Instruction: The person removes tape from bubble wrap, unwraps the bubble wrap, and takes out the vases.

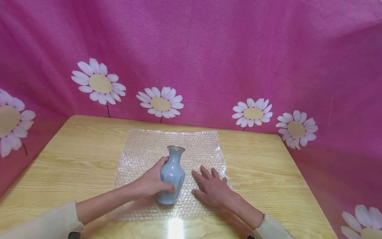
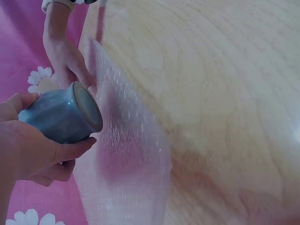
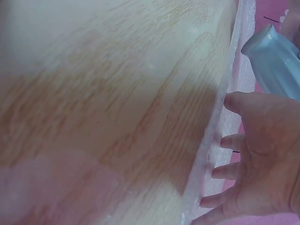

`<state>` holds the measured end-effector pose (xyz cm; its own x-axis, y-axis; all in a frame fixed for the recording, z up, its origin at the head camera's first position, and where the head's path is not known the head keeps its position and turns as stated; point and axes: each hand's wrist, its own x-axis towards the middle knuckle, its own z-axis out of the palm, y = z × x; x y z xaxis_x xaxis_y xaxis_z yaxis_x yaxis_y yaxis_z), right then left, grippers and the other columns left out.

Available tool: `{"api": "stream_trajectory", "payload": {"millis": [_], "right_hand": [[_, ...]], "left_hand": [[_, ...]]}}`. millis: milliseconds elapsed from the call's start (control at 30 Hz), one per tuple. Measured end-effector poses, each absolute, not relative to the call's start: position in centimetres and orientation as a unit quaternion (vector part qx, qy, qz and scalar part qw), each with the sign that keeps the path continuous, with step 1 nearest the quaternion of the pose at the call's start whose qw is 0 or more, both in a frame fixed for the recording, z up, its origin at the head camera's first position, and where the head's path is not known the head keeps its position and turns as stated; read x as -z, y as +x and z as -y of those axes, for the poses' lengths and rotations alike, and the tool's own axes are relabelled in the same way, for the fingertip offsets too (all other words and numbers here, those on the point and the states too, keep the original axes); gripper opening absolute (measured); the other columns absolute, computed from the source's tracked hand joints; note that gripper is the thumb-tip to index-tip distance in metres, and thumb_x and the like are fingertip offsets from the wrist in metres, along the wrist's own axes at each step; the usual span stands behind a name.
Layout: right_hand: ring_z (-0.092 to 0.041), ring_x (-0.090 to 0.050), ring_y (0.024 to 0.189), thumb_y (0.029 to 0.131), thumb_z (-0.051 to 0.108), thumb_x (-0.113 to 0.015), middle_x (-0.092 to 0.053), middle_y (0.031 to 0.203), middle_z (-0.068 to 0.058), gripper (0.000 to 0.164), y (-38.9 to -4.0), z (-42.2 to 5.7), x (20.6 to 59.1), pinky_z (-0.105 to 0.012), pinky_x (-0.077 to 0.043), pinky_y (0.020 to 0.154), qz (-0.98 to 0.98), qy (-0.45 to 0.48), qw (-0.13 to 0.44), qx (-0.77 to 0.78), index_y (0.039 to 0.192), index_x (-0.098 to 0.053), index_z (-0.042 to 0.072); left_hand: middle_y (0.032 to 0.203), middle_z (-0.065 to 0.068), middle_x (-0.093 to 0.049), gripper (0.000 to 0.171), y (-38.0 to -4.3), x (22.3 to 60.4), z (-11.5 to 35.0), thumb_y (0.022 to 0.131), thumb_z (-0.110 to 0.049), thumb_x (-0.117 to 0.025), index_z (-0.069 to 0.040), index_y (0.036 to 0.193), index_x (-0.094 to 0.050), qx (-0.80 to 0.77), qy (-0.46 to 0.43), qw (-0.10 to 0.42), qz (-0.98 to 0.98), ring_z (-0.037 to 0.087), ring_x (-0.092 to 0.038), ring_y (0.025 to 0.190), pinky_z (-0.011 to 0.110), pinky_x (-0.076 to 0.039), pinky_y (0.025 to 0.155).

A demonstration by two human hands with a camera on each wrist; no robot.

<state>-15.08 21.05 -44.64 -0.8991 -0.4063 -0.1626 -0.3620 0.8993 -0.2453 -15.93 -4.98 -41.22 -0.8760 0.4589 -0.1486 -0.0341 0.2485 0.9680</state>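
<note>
A glossy light-blue vase (image 1: pixel 173 172) with a flared, dark-edged rim is gripped round its body by my left hand (image 1: pixel 153 181). The left wrist view shows the vase's base (image 2: pixel 88 107) tipped toward that camera, thumb and fingers curled about its sides. Beneath the vase lies a sheet of clear bubble wrap (image 1: pixel 143 149), flat on the table. My right hand (image 1: pixel 213 187) is spread over the right part of the sheet, palm down, just right of the vase. In the right wrist view its straight fingertips (image 3: pixel 229 140) are right at the bubble wrap.
The wooden table (image 1: pixel 253 159) extends on both sides of the sheet. A pink curtain (image 1: pixel 203 66) printed with white daisies hangs along the table's back and sides. Light sleeves (image 1: pixel 56 222) cover both forearms.
</note>
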Motion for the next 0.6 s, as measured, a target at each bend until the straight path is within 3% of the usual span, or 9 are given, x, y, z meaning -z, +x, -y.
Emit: {"api": "stream_trajectory", "payload": {"millis": [600], "right_hand": [[-0.056, -0.025, 0.138, 0.099, 0.052, -0.052, -0.028, 0.160, -0.017, 0.066, -15.1, -21.1, 44.5, -0.083, -0.030, 0.091, -0.968, -0.204, 0.109, 0.101, 0.156, -0.037, 0.021]], "left_hand": [[0.132, 0.019, -0.052, 0.094, -18.2, 40.5, 6.7, 0.076, -0.006, -0.081, -0.006, 0.152, -0.024, -0.591, 0.136, 0.150, -0.781, 0.036, -0.056, 0.116, 0.057, -0.049, 0.095]]}}
